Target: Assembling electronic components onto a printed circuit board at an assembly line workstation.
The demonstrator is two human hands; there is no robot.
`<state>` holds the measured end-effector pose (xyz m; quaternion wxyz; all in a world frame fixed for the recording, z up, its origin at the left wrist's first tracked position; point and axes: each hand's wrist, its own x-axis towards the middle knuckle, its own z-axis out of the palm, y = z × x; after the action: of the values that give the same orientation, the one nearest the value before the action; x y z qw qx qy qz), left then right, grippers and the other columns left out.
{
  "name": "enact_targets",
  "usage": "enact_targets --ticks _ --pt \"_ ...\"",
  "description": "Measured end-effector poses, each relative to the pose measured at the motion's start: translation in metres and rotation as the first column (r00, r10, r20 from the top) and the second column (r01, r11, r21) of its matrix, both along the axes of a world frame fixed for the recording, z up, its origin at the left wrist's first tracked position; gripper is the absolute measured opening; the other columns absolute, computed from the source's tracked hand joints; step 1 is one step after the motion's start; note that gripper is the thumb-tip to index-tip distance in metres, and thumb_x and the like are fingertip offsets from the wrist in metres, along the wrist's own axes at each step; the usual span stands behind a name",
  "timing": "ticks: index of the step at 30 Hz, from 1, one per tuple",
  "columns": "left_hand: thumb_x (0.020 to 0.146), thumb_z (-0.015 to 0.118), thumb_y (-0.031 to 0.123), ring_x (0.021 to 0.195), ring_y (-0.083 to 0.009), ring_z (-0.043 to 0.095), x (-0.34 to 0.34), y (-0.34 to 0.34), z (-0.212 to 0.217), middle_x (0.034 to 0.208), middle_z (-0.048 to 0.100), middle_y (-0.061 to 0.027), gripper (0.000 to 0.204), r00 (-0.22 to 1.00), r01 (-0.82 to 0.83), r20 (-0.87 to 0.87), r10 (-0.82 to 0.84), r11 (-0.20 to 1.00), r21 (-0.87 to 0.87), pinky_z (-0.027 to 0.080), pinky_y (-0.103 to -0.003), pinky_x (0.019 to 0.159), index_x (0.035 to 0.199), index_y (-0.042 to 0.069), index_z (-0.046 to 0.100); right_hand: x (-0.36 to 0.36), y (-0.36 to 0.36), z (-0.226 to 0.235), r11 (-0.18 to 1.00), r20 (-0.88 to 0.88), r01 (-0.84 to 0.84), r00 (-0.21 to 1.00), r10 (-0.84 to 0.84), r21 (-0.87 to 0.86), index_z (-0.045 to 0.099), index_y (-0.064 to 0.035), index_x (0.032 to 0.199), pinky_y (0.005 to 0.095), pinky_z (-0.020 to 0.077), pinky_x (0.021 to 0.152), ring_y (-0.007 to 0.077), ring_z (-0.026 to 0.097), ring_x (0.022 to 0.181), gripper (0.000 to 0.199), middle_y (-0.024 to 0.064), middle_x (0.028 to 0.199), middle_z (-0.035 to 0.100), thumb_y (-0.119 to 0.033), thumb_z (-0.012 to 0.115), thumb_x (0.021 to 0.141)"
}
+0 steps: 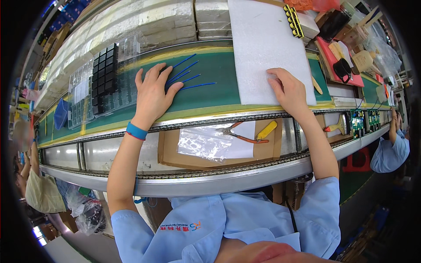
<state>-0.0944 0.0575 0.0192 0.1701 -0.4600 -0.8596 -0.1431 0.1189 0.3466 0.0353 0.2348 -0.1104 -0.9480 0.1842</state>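
My left hand [154,94], with a ring and a blue wristband [137,131], rests spread on the green belt [210,96]. Several thin blue wires [193,79] fan out beside its thumb and fingertips; their near ends are partly hidden by the hand. Over a white foam sheet [258,44] my right hand [289,90] is loosely curled. A gap shows between its thumb and forefinger, and I see nothing held there. Left of my left hand, a black block of square compartments [104,74] lies on a clear plastic tray [127,83].
Below the belt, a cardboard tray [169,162] holds orange-handled cutters [245,138], a yellow-handled tool [266,129] and a clear bag [204,144]. A black-and-yellow strip [293,21] sits at the foam's far edge. Green circuit boards [358,124] and a brush [337,126] are at right; co-workers flank me.
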Motion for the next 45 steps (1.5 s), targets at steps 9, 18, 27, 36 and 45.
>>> enact_targets --ticks 9,18,27,36,45 --pt "0.083 0.068 0.035 0.116 -0.027 0.053 0.0 0.001 0.002 0.125 0.056 -0.0106 0.05 0.999 0.05 -0.018 -0.048 0.991 0.126 0.024 -0.051 0.108 0.123 0.007 0.057 -0.002 0.004 -0.006 1.0 -0.021 -0.014 1.0 0.015 0.021 0.062 -0.009 0.104 0.034 0.0513 0.067 0.0255 0.066 0.079 0.017 0.0089 0.097 0.067 -0.016 0.061 0.088" --pt "0.08 0.072 0.024 0.112 -0.0225 0.056 0.011 0.0 0.019 0.119 0.06 -0.0044 0.017 0.934 0.357 -0.025 -0.357 0.922 0.15 0.026 -0.047 0.107 0.095 0.016 0.072 0.0 0.003 0.0 0.999 0.017 0.019 1.0 -0.018 -0.029 0.063 -0.0089 0.105 0.0328 0.0511 0.067 0.0247 0.066 0.077 0.018 0.01 0.095 0.067 -0.014 0.061 0.088" --pt "0.079 0.072 0.02 0.115 -0.0257 0.056 0.011 -0.005 0.019 0.119 0.062 -0.0061 0.011 0.92 0.374 0.081 -0.384 0.92 0.114 0.026 -0.046 0.107 0.087 0.013 0.074 -0.002 -0.001 -0.001 1.0 -0.009 0.002 1.0 -0.002 -0.023 0.063 -0.0086 0.104 0.0335 0.0514 0.067 0.0248 0.067 0.077 0.018 0.01 0.093 0.067 -0.014 0.062 0.087" --pt "0.079 0.072 0.019 0.114 -0.026 0.055 0.011 -0.005 0.02 0.117 0.061 -0.0062 0.012 0.914 0.382 0.104 -0.392 0.918 0.104 0.027 -0.046 0.107 0.083 0.009 0.065 -0.002 0.0 -0.001 1.0 0.004 -0.002 1.0 0.002 -0.014 0.063 -0.0094 0.104 0.0339 0.051 0.066 0.0252 0.066 0.076 0.017 0.0096 0.093 0.067 -0.015 0.062 0.088" --pt "0.082 0.07 0.031 0.115 -0.0249 0.054 0.005 -0.002 0.009 0.122 0.057 -0.0067 0.027 0.971 0.24 -0.006 -0.241 0.962 0.127 0.026 -0.049 0.107 0.101 0.013 0.069 -0.002 0.002 -0.001 0.999 0.032 0.006 0.999 -0.005 -0.031 0.063 -0.009 0.106 0.033 0.05 0.066 0.0249 0.065 0.074 0.018 0.0102 0.092 0.066 -0.015 0.06 0.089"
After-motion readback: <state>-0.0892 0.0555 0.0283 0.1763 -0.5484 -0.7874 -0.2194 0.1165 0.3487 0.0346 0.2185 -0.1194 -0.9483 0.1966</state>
